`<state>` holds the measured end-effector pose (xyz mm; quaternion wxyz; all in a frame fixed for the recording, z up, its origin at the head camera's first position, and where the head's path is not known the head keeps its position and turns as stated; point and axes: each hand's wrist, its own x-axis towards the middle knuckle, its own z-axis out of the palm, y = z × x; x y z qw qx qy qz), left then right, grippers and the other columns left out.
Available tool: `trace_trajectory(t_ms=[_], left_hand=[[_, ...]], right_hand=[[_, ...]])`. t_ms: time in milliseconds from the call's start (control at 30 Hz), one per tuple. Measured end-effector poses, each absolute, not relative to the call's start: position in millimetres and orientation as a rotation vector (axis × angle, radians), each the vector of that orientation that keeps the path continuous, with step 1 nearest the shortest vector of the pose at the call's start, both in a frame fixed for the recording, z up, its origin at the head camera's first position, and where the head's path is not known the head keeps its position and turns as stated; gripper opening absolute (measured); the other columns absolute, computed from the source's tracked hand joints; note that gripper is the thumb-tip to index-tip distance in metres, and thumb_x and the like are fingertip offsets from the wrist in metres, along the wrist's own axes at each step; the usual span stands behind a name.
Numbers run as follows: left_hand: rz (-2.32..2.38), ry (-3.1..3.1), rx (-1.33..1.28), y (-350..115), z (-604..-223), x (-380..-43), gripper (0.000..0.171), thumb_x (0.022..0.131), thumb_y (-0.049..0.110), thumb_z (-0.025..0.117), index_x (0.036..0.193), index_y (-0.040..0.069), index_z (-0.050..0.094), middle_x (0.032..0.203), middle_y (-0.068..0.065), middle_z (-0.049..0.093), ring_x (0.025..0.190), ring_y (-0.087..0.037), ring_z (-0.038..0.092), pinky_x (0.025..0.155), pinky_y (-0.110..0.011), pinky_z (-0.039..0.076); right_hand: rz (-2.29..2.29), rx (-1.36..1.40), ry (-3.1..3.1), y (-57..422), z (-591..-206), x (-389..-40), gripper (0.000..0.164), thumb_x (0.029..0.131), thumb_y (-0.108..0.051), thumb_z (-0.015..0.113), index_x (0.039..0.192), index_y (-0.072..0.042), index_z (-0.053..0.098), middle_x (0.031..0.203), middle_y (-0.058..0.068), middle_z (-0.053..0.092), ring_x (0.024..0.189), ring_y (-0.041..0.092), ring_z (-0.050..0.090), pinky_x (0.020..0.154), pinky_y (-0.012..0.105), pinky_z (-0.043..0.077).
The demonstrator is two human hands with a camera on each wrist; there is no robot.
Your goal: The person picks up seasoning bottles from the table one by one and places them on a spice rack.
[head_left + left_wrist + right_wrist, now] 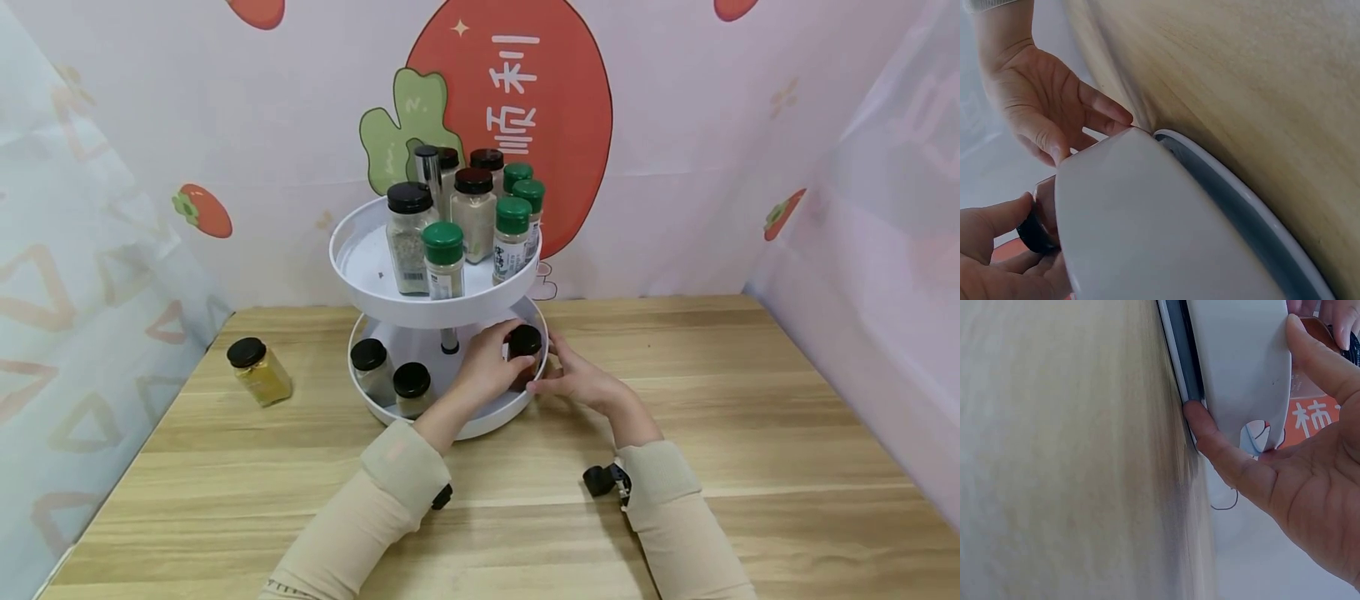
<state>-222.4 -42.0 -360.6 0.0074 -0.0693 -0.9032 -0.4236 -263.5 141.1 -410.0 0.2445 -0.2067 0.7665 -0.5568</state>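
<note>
My left hand (486, 362) holds a spice jar (525, 340) with a black lid and dark reddish contents. This jar stands at the right side of the lower tray (491, 422) of a white two-tier spice rack. On the outside of that tray, my right hand (591, 385) grips the wall. The right wrist view shows its thumb (1316, 353) at the rim and a finger (1225, 450) low by the base. Two more black-lidded jars, a left one (371, 371) and a nearer one (412, 392), stand in the lower tray.
The upper tray (435, 313) carries several black-lidded jars and green-capped shakers (512, 237), with a metal post (428, 171) among them. A yellow spice jar (261, 375) sits apart on the wooden table (720, 433) at left. A printed cloth (660, 208) hangs behind.
</note>
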Motion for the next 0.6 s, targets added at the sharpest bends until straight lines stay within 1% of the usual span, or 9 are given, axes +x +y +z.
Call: trace_trajectory(t_ms=[100,200,267,333,433,500,600], left_hand=[[-1.299,-2.846,-0.256,-44.6,-359.3,-219.2,0.061,0.094,0.019,0.069,0.148,0.006,0.044,0.151,-0.015,0.047,0.141,-0.033,0.044,0.121,-0.047,0.037],[-1.296,-2.836,-0.298,-49.2,-357.5,-213.5,0.063,0.093,0.019,0.069,0.148,0.003,0.042,0.152,-0.017,0.044,0.143,-0.033,0.041,0.122,-0.047,0.035],[-1.312,-2.815,-0.335,-53.4,-355.2,-207.4,0.062,0.093,0.018,0.069,0.147,0.002,0.043,0.152,-0.018,0.044,0.144,-0.033,0.04,0.122,-0.047,0.034],[-1.333,-2.802,-0.367,-58.5,-351.3,-198.9,0.06,0.093,0.017,0.069,0.146,0.003,0.046,0.151,-0.017,0.045,0.144,-0.031,0.04,0.122,-0.047,0.034],[-1.326,-2.772,-0.448,-67.3,-344.8,-184.1,0.054,0.092,0.017,0.07,0.142,0.004,0.052,0.147,-0.015,0.051,0.14,-0.029,0.045,0.119,-0.046,0.039],[-1.302,-2.746,-0.497,-74.8,-340.1,-173.2,0.05,0.092,0.017,0.071,0.138,0.005,0.056,0.143,-0.013,0.055,0.136,-0.028,0.05,0.112,-0.046,0.047],[-1.243,-2.685,-0.573,-90.5,-331.9,-157.5,0.046,0.09,0.016,0.073,0.133,0.005,0.061,0.138,-0.012,0.059,0.129,-0.028,0.056,0.098,-0.046,0.056]], right_hand=[[-1.524,-0.596,2.094,141.4,-410.8,-264.2,0.104,0.091,-0.015,0.071,0.159,-0.012,-0.007,0.163,0.022,0.009,0.123,0.037,0.057,0.112,0.047,0.045],[-1.526,-0.619,2.1,141.4,-410.5,-264.5,0.104,0.09,-0.012,0.072,0.159,-0.011,-0.006,0.161,0.024,0.014,0.115,0.035,0.061,0.108,0.043,0.049],[-1.519,-0.628,2.108,141.4,-409.8,-264.6,0.105,0.09,-0.011,0.073,0.159,-0.011,-0.006,0.161,0.025,0.015,0.111,0.032,0.062,0.108,0.044,0.049],[-1.516,-0.622,2.111,140.7,-408.5,-264.3,0.106,0.089,-0.011,0.074,0.16,-0.011,-0.005,0.16,0.025,0.017,0.108,0.031,0.064,0.109,0.047,0.047],[-1.503,-0.609,2.129,139.6,-406.5,-263.8,0.106,0.088,-0.012,0.075,0.16,-0.012,-0.003,0.159,0.025,0.019,0.108,0.03,0.065,0.112,0.051,0.045],[-1.498,-0.602,2.145,138.6,-405.5,-263.5,0.106,0.087,-0.011,0.076,0.16,-0.012,-0.001,0.158,0.025,0.022,0.108,0.032,0.066,0.111,0.052,0.045],[-1.481,-0.602,2.175,137.7,-404.7,-263.3,0.106,0.086,-0.01,0.077,0.16,-0.012,0.001,0.157,0.025,0.025,0.107,0.034,0.066,0.108,0.05,0.049]])
